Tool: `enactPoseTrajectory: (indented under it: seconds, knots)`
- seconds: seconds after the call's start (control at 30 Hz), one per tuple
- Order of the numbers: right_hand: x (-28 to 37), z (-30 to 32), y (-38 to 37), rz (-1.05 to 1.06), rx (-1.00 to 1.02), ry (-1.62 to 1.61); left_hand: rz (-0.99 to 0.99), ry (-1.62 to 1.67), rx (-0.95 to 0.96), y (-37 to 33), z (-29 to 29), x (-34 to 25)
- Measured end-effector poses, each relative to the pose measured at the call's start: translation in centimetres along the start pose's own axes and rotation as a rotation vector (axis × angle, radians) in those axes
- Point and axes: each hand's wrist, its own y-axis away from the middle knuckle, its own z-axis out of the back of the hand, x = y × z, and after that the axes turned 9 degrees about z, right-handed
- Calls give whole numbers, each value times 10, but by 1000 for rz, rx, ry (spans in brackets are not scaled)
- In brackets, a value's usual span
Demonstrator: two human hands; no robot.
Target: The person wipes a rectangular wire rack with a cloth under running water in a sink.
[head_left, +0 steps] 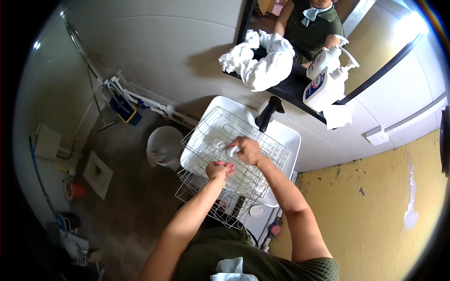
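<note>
A wire rack (248, 180) lies over the white sink (293, 140), with its near part reaching past the basin's edge. My right hand (248, 151) is above the rack's middle, fingers closed on a small crumpled white cloth (232, 150). Just left of that, another whitish bunched patch (218, 144) shows at the wires; I cannot tell whether it is part of the same cloth. My left hand (219, 170) is at the rack's left side, its fingers curled in; what they hold, if anything, is hidden. A black faucet (268, 114) rises behind the rack.
A black-framed mirror shelf carries a bunched white cloth (262, 58) and white pump bottles (323, 89). A second wire rack (185, 191) sits below the first. A white bucket (165, 140) stands left on the floor. A blue mop bucket (124, 110) is by the far wall.
</note>
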Motion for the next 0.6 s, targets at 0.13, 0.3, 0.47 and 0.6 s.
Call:
enactPoseTrajectory:
  seconds: [0.13,0.3,0.47,0.6]
  knots:
    - [-7,36,29,-277,-105,-216,16,35,2,5,1,-4]
    - [-24,70,64,-508,-344,-109,5,-5,-7,0,6,-3]
    - [-68,8,63,-658,70,312,-24,-13,-14,11,-3,1]
    - [-41,-12,50,-705,-37,271,-109,-38,-22,15,-6,-3]
